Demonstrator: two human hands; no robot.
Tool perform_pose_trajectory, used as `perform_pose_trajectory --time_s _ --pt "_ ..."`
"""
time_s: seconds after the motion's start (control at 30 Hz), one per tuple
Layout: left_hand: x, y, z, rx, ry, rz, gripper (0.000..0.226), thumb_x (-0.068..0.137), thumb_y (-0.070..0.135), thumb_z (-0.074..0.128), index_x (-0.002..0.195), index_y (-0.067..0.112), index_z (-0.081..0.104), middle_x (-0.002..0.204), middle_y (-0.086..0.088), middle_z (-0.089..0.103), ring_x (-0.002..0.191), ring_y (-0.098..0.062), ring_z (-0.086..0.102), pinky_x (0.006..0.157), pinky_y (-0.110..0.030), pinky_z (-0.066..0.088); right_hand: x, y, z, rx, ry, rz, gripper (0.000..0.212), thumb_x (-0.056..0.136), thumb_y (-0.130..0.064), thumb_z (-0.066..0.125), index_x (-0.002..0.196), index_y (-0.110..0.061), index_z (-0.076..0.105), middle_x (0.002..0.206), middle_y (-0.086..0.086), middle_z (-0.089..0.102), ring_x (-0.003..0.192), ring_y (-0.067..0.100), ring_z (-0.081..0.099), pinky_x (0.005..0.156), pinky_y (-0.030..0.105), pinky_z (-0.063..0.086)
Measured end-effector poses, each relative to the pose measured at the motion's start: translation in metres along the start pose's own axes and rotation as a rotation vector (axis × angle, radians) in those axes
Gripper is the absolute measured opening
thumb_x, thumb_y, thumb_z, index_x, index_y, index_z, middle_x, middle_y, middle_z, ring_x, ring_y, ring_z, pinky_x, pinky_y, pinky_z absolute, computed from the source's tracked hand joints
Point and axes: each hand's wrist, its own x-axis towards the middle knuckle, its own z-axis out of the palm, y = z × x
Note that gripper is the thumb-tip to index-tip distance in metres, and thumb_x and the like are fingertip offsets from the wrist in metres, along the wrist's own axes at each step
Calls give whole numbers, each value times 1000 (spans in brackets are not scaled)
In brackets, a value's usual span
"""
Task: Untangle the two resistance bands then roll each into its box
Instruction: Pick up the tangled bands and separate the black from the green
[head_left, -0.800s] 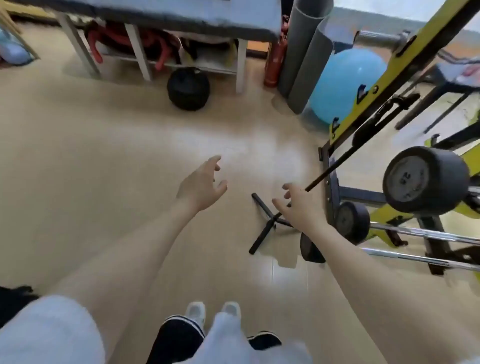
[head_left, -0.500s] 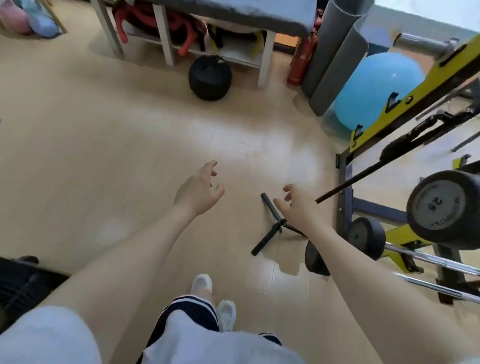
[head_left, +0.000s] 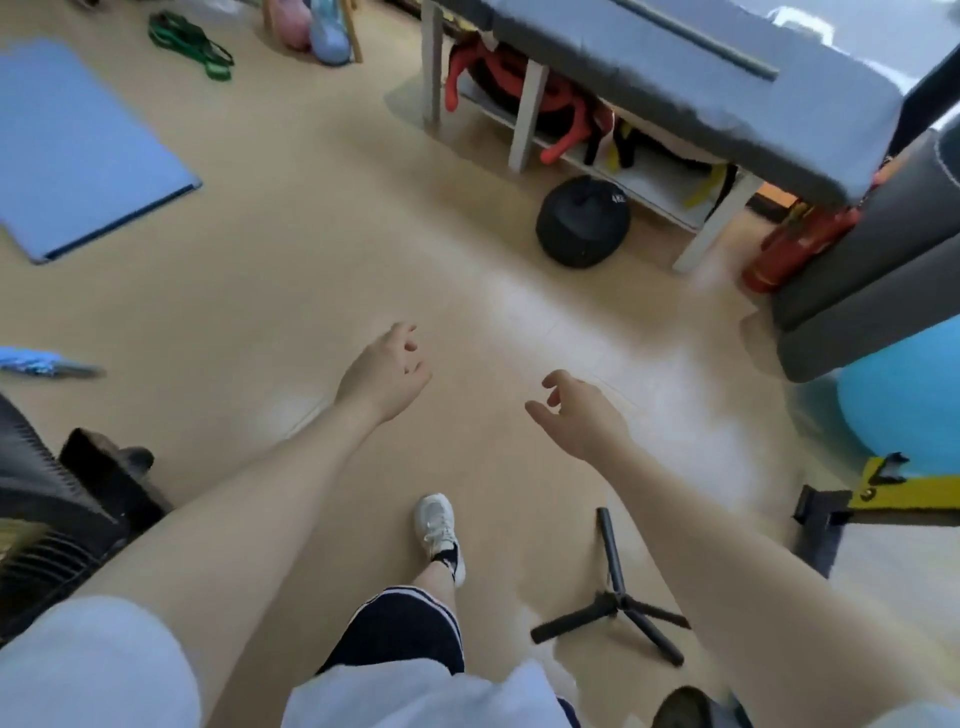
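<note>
2 empty hands: left hand (head_left: 382, 375), right hand (head_left: 582, 420); 1 green band (head_left: 189, 45) far off.

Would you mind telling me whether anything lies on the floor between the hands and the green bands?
Nothing visible does: bare floor runs from the left hand and right hand to the green bands; the blue mat lies beside that path.

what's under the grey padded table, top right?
Under the grey padded table: a white lower shelf holding red tube-like gear and black-and-yellow straps. A black medicine ball sits on the floor in front. The tabletop hides the shelf's rear.
</note>
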Motion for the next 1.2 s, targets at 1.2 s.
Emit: perform_pose_trajectory --time_s 1.2 --pt "583 -100 -223 -127 349 -538 49 90 18 50 137 13 35 137 -2 42 98 -15 50 86 -30 40 726 -329 -142 -292 -374 -583 46 92 -41 46 130 -16 40 114 1 61 108 21 54 78 34 45"
